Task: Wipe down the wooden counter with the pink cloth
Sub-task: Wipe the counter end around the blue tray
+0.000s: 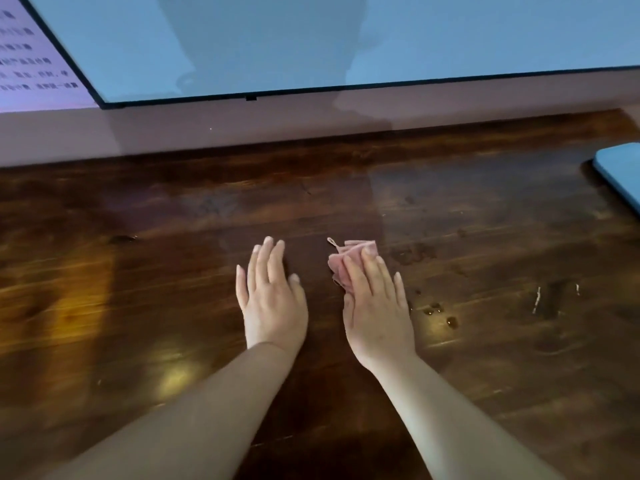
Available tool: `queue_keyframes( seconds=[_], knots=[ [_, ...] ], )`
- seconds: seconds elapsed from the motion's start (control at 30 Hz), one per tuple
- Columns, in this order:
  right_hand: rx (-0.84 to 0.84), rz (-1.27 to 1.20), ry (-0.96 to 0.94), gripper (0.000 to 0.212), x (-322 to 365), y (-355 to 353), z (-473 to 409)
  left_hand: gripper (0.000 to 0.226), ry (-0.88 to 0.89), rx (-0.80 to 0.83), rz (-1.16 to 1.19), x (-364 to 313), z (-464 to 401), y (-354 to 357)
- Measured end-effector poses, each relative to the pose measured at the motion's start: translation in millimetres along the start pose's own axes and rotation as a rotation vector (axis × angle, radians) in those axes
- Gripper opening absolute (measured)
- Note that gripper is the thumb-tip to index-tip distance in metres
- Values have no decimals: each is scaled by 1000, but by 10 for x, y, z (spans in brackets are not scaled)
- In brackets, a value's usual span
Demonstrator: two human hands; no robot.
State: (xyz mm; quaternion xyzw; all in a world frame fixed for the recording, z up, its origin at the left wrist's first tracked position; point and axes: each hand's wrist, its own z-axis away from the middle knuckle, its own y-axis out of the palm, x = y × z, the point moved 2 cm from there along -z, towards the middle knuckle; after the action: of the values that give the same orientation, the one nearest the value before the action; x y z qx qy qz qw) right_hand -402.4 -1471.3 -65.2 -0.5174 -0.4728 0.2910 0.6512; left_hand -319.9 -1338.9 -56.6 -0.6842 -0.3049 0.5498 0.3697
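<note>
The dark wooden counter (485, 220) fills most of the view. A small bunched pink cloth (341, 263) lies on it near the middle, with a thin loop sticking out at its far left. My right hand (375, 306) presses flat on the cloth's near part, fingers extended over it. My left hand (272, 296) rests flat on the bare wood just left of the cloth, fingers apart, holding nothing. Several wet drops and smears (440, 311) sit on the wood right of my right hand.
A large black-framed screen (311, 46) stands along the wall behind the counter. A blue flat device (621, 173) lies at the counter's right edge. A lit panel with text (31, 57) is at the far left.
</note>
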Motion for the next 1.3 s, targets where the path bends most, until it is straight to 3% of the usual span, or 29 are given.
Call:
queue_keyframes(
  seconds=[0.2,0.3,0.43,0.63,0.87,1.07,1.3],
  knots=[
    [28,-45,65,61,-99,-67,-467,48,109,110,-106,-157,248,251],
    [-9,-103,104,62,-7,-31,-186,48,97,136,-143,-163,244,247],
    [2,-17,37,61,-77,-17,359,47,95,126,-179,-192,253,229],
    [-2,-99,79,58,-234,-111,-147,45,108,66,-196,-216,260,250],
    [20,-61,9,66,-249,-69,468,46,107,59,-228,-219,252,263],
    [3,-120,96,61,-288,-140,-73,46,119,43,-236,-214,254,271],
    [14,-29,33,63,-316,-125,650,46,118,47,-243,-218,256,266]
  ],
)
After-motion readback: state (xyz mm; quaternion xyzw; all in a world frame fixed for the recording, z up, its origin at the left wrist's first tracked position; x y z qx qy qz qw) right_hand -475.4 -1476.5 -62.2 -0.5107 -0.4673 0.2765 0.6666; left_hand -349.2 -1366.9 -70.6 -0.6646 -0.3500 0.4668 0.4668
